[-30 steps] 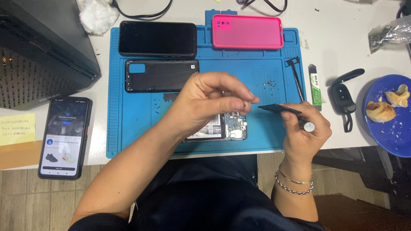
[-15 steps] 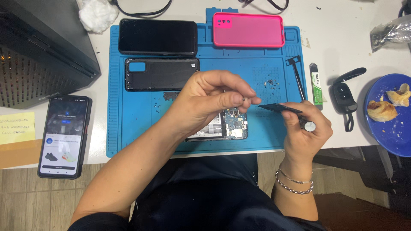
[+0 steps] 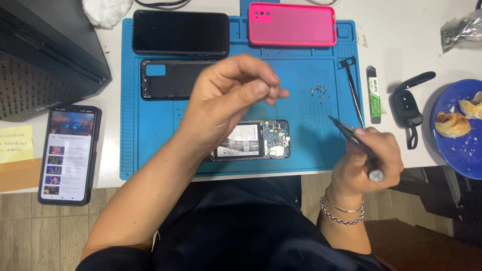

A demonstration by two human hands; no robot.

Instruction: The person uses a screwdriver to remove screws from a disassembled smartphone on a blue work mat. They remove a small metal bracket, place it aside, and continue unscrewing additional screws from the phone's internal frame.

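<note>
Opened phone is lying on the blue mat, partly under your pinching left hand; your right hand is gripping a screwdriver near loose screws.

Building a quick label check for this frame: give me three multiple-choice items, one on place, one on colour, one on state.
1. Where is the opened phone?
A. On the blue mat, near its front edge
B. On the blue plate
C. On the wooden floor

2. What colour is the phone case at the mat's far edge?
A. Green
B. Pink
C. White

3. What is the right hand doing?
A. Resting flat and empty
B. Holding the plate
C. Gripping a thin dark tool

Key:
1 A: it lies on the mat below the raised left hand.
2 B: the case is bright pink.
3 C: the fingers are closed round the tool's handle.
</note>
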